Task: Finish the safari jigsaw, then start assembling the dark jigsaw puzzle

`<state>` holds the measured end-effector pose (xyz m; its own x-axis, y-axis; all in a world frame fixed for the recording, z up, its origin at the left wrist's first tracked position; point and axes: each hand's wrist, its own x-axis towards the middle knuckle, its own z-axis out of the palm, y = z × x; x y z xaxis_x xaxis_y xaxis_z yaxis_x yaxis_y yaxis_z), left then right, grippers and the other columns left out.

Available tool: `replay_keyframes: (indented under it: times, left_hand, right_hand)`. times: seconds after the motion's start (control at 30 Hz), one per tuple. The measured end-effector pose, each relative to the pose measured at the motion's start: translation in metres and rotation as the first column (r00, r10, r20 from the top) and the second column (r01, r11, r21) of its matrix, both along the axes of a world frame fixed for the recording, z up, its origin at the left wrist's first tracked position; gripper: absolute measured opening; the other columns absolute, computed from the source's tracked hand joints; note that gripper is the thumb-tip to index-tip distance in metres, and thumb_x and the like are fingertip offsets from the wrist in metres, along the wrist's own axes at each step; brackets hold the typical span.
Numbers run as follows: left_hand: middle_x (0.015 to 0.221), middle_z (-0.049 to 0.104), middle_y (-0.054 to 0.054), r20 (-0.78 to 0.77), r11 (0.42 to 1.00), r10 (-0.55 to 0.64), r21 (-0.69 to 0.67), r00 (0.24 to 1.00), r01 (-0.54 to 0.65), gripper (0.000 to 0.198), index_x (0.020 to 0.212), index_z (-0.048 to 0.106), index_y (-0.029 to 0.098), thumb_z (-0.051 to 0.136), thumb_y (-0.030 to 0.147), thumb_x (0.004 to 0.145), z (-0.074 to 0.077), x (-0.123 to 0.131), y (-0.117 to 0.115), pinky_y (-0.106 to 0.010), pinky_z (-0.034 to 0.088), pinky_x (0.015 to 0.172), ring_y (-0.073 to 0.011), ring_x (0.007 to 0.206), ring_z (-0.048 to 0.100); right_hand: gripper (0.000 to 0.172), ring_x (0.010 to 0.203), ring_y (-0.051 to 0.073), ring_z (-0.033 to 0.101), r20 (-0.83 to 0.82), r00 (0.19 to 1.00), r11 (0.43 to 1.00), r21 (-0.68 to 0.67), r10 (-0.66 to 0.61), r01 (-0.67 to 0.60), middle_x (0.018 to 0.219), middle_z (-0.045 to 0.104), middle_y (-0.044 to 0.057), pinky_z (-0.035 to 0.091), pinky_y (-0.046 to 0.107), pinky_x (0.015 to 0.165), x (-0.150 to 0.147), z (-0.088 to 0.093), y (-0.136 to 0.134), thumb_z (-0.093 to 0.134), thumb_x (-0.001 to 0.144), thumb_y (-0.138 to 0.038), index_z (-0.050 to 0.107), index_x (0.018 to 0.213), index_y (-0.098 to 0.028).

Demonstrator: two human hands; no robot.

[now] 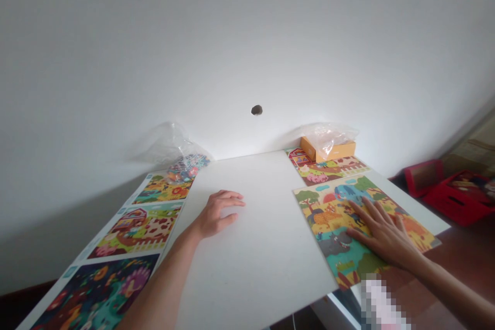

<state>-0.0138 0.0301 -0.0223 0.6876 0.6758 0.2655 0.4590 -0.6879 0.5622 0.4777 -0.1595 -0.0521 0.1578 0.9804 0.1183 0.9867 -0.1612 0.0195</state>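
My left hand (218, 211) rests on the bare white table (255, 247), fingers loosely curled and apart, holding nothing. My right hand (381, 232) lies flat with spread fingers on a finished colourful animal puzzle (332, 216) at the right side of the table. A second farm puzzle (328, 169) lies just behind it. On the left, three picture sheets run down the table's edge: a yellow one (166, 189), a red barn one (139, 228) and a dark flowery one (96, 294).
An orange box (328, 150) under a clear plastic bag stands at the back right. Another clear bag with puzzle pieces (185, 161) lies at the back left. Red boxes (452, 193) sit on the floor to the right. A white wall rises behind the table.
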Motion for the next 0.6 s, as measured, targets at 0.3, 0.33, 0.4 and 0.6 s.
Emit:
replay_keyframes:
  times: [0.3, 0.33, 0.4, 0.6]
  left_hand:
    - [0.128, 0.069, -0.003, -0.029, 1.000, -0.023, -0.006, 0.999, 0.023, 0.033, 0.114, 0.075, 0.030, 0.064, 0.030, 0.083, 0.001, -0.001, 0.002, -0.044, 0.042, 0.108, -0.0253, 0.119, 0.059]
    - [0.128, 0.069, -0.003, -0.029, 1.000, -0.025, -0.005, 0.999, 0.025, 0.033, 0.114, 0.075, 0.030, 0.064, 0.030, 0.083, 0.001, -0.001, 0.002, -0.044, 0.043, 0.108, -0.0252, 0.119, 0.059]
    - [0.128, 0.069, -0.004, -0.022, 1.000, -0.019, -0.004, 1.000, 0.019, 0.032, 0.113, 0.075, 0.029, 0.064, 0.030, 0.083, 0.001, -0.001, 0.001, -0.043, 0.043, 0.107, -0.0251, 0.119, 0.059]
    - [0.126, 0.070, -0.004, -0.002, 1.000, 0.007, -0.002, 1.000, -0.007, 0.032, 0.111, 0.076, 0.028, 0.064, 0.030, 0.081, 0.002, 0.002, -0.002, -0.043, 0.042, 0.107, -0.0252, 0.118, 0.060]
  right_hand:
    - [0.077, 0.150, 0.041, 0.021, -0.017, 1.000, 0.998, -0.059, 0.003, -0.004, 0.167, 0.018, 0.003, 0.022, 0.072, 0.114, 0.055, 0.001, 0.006, 0.039, 0.089, -0.077, 0.017, 0.157, -0.049]
    - [0.077, 0.150, 0.041, 0.020, -0.016, 1.000, 0.998, -0.063, 0.007, -0.008, 0.167, 0.018, 0.003, 0.022, 0.072, 0.115, 0.057, 0.001, 0.006, 0.038, 0.089, -0.077, 0.017, 0.157, -0.049]
    - [0.076, 0.151, 0.041, 0.020, -0.011, 1.000, 0.998, -0.062, 0.012, -0.013, 0.167, 0.019, 0.003, 0.021, 0.072, 0.115, 0.059, 0.000, 0.006, 0.038, 0.089, -0.077, 0.017, 0.157, -0.049]
    - [0.078, 0.149, 0.044, 0.024, -0.012, 1.000, 0.999, -0.043, 0.018, -0.019, 0.166, 0.021, 0.003, 0.023, 0.073, 0.113, 0.063, 0.001, 0.008, 0.041, 0.087, -0.079, 0.020, 0.156, -0.049]
